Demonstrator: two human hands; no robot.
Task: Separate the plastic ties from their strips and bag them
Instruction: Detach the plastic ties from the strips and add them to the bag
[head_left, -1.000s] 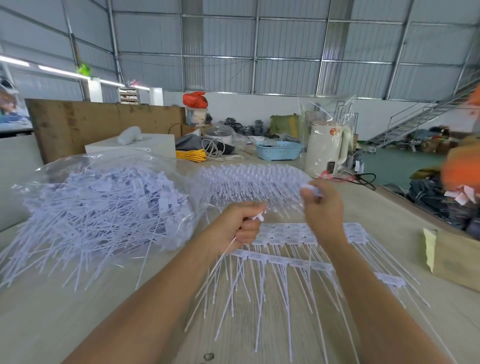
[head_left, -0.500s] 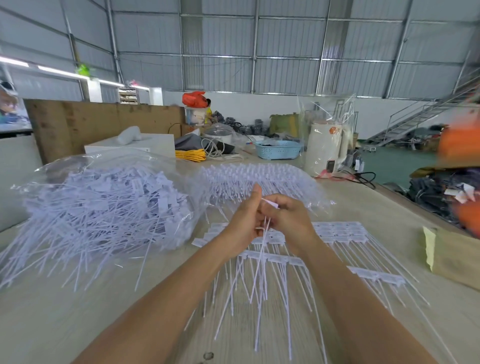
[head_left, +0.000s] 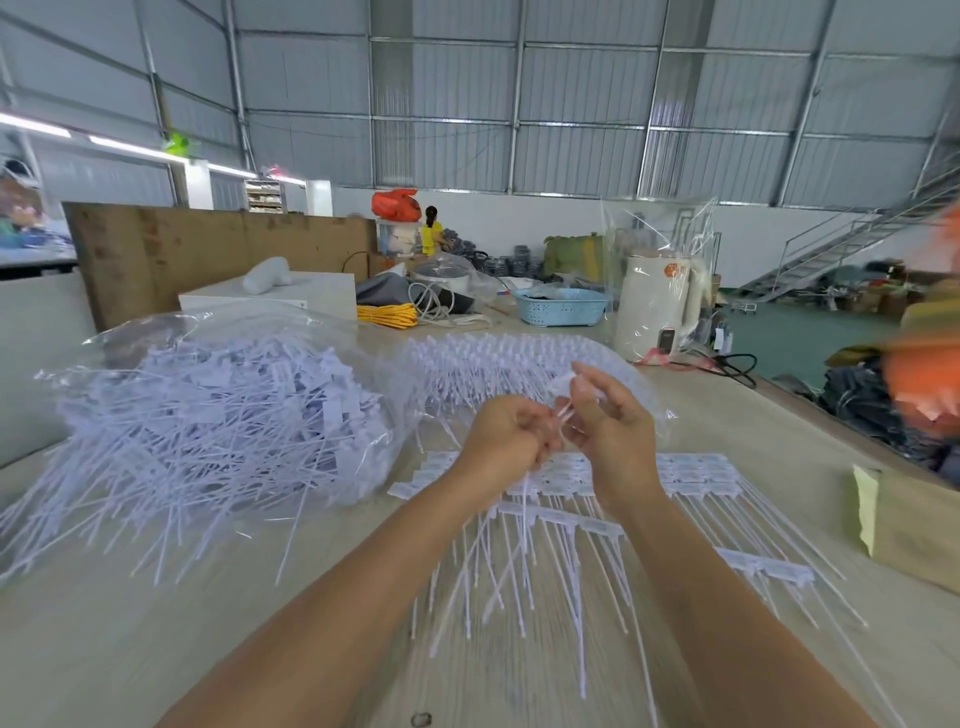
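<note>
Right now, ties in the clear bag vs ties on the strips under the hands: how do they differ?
The ties in the clear bag are loose and lie crisscrossed in a heap; the ties on the strips are joined at their heads in rows, tails fanned toward the camera. The bagged heap sits left of the hands and is bulkier; the strips lie flat on the table. Both are white plastic with flat tag heads.

Blue basket (head_left: 561, 307), white kettle (head_left: 655, 306), yellow cable coil (head_left: 387, 316) across the wooden table (head_left: 104, 623).
</note>
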